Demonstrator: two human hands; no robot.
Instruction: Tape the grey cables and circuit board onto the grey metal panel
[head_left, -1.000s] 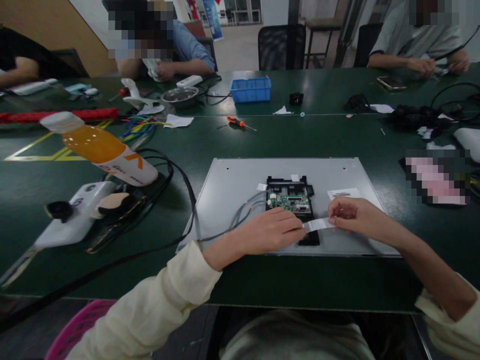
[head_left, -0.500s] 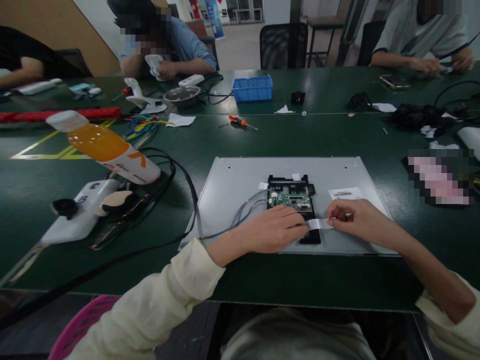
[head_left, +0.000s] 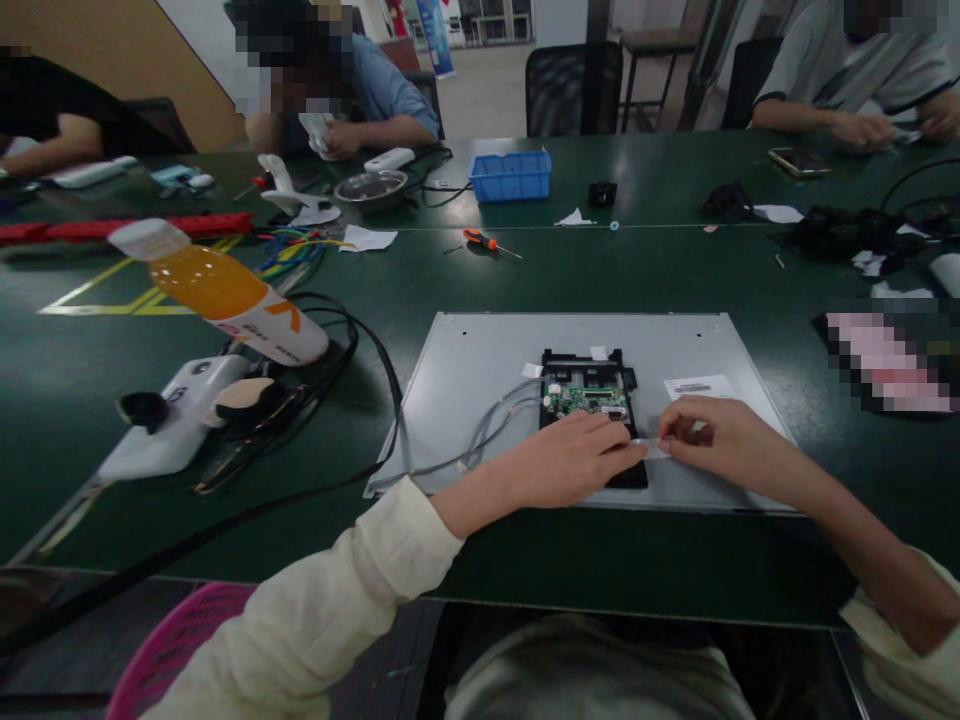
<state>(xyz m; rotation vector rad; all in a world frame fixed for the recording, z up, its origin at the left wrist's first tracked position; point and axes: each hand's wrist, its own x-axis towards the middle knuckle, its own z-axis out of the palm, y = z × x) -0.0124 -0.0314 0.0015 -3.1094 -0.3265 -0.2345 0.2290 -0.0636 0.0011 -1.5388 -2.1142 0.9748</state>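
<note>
A pale tape strip [head_left: 654,449] spans the gap between my hands, over the right edge of a black frame [head_left: 637,470]. My right hand [head_left: 701,435] pinches its right end between thumb and fingertips. My left hand [head_left: 574,460] lies over the lower part of the frame, its closed fingertips on the strip's left end. The frame holds a green circuit board [head_left: 585,401] and sits on a large grey metal panel [head_left: 480,350]. Grey cables [head_left: 491,415] run from the board to the left. Small white tape pieces stick at the frame's top and upper left.
An orange drink bottle [head_left: 225,290] leans over a white device [head_left: 176,420] and black cables at the left. Beyond the panel are a screwdriver [head_left: 484,241], a blue basket [head_left: 510,178] and a metal bowl [head_left: 373,190]. Other people sit across the table.
The strip shows narrower and lower between my hands, and my left fingers have moved slightly toward my right hand. The whole view has shifted a little.
</note>
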